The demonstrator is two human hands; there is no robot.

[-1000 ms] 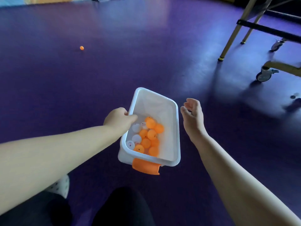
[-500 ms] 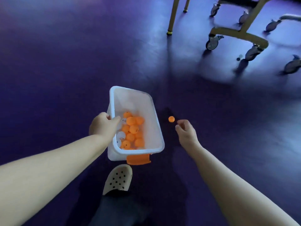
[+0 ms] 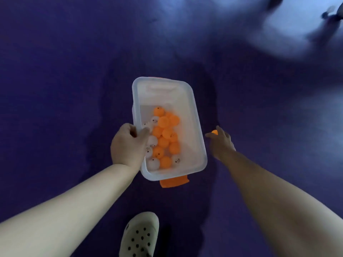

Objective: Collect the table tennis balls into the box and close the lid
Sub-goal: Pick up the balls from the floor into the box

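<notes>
The loose orange ball is down on the purple floor, just to the right of the box and right at the fingertips of the right hand. That hand is reaching low, fingers curled partly round the ball, but from here I cannot tell whether it has actually closed on it or is only touching it. A table tennis ball is light and hard, so a nudge instead of a pinch would likely send it skating off across the smooth floor, perhaps toward the blurred dark shapes at the top right.

The clear plastic box hangs beside it, held off the floor by the left hand, which is clamped on the near left rim with the thumb hooked inside. In it sit a good heap of orange and white balls, bunched toward the near end and the left wall. That one-sided grip is the second worry: the box looks tilted, and with the person bent over to reach, a further dip could let the balls roll and some hop over the rim.

An orange latch sticks out under the near end; I see no lid anywhere, so closing is some way off. A pale clog stands just behind the box, close enough that a dropped ball might bounce off it.
</notes>
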